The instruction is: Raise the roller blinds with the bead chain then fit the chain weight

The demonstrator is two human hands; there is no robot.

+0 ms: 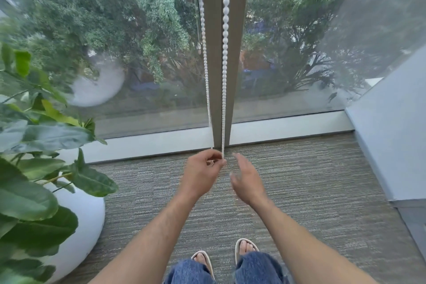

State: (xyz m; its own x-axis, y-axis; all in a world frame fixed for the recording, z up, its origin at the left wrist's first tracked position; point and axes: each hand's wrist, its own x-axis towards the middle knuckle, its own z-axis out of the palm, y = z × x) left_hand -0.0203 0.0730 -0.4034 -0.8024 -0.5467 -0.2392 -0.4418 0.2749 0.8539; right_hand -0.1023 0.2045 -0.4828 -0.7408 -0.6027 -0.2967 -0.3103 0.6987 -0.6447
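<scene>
Low in the middle of the frame, the left hand (202,168) pinches the bead chain (224,76), which runs straight up. Just beside it, the right hand (245,178) is spread, holding nothing.

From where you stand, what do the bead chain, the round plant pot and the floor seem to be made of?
Bead chain: probably white plastic; the beads are smooth, uniform and slightly glossy.
Plant pot: perhaps glazed ceramic or fibreglass; a smooth, seamless white shell with a soft sheen.
Floor: carpet, likely synthetic tiles; a ribbed grey-green weave with faint square joins.
</scene>
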